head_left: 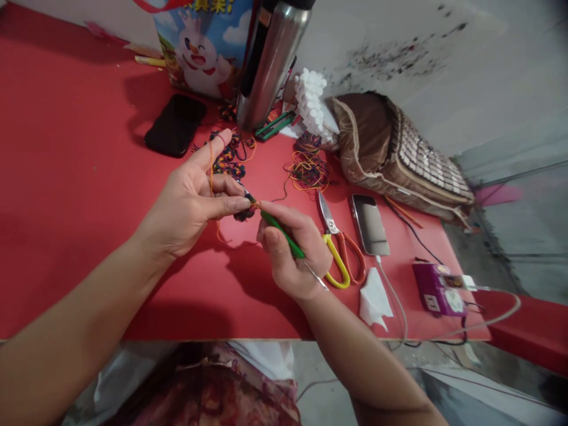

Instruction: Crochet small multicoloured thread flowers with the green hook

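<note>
My left hand (186,201) pinches a small dark crocheted piece (243,214) between thumb and fingers. Orange yarn (212,168) loops over its raised index finger and runs down past the palm. In my right hand (297,248) is a crochet hook with a green handle (281,232), its metal back end sticking out below the palm. The hook's front end meets the crocheted piece at my left fingertips; the stitch itself is too small to make out. Behind the left hand lie more dark crocheted pieces (231,160) with coloured specks. A loose tangle of multicoloured yarn (309,168) rests farther right.
Scissors (333,236) with yellow and red handles lie right of my right hand, near a charging phone (370,223) and crumpled tissue (375,299). A steel flask (275,65), printed bag (204,50), black phone (175,125), green cutter (275,126) and brown cushion (399,148) stand around the back.
</note>
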`<move>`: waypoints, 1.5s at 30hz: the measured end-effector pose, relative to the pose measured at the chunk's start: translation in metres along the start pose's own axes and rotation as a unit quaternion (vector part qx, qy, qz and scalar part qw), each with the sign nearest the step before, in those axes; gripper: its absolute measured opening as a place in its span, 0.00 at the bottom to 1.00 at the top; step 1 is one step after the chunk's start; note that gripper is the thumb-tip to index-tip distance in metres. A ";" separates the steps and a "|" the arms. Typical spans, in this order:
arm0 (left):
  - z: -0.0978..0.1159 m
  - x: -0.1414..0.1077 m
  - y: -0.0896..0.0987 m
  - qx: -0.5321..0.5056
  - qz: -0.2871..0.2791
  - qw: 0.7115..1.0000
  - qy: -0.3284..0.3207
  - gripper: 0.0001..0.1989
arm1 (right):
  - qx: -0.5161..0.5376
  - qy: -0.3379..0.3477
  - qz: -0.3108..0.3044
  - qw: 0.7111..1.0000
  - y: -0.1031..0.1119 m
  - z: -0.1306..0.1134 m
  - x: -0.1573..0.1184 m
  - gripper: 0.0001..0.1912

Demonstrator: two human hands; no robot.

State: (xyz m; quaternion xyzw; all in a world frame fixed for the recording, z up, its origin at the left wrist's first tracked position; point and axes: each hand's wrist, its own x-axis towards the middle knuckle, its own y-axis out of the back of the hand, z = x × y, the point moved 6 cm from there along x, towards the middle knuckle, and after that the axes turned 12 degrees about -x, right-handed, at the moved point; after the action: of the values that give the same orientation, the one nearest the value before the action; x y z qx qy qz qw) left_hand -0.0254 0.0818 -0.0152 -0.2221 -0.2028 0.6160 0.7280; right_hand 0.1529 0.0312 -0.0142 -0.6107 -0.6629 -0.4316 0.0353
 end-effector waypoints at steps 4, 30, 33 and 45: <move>0.005 -0.002 -0.002 -0.014 0.035 0.998 0.045 0.52 | 0.014 0.062 0.050 0.997 0.011 -0.013 0.008 0.16; 0.020 0.000 -0.004 0.036 0.007 0.999 0.032 0.57 | -0.085 0.127 0.043 0.987 0.025 -0.033 0.017 0.16; 0.022 -0.001 -0.003 0.074 0.015 0.997 0.030 0.56 | -0.085 0.128 0.039 0.987 0.025 -0.033 0.017 0.15; 0.020 0.003 -0.001 0.046 -0.001 0.998 0.032 0.61 | -0.111 0.130 0.028 0.985 0.027 -0.037 0.017 0.14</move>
State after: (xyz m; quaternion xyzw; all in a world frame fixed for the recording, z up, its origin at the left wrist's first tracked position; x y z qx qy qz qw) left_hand -0.0357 0.0856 0.0014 -0.2080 -0.1515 0.6167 0.7440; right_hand 0.1539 0.0187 0.0327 -0.5678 -0.5834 -0.5771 0.0650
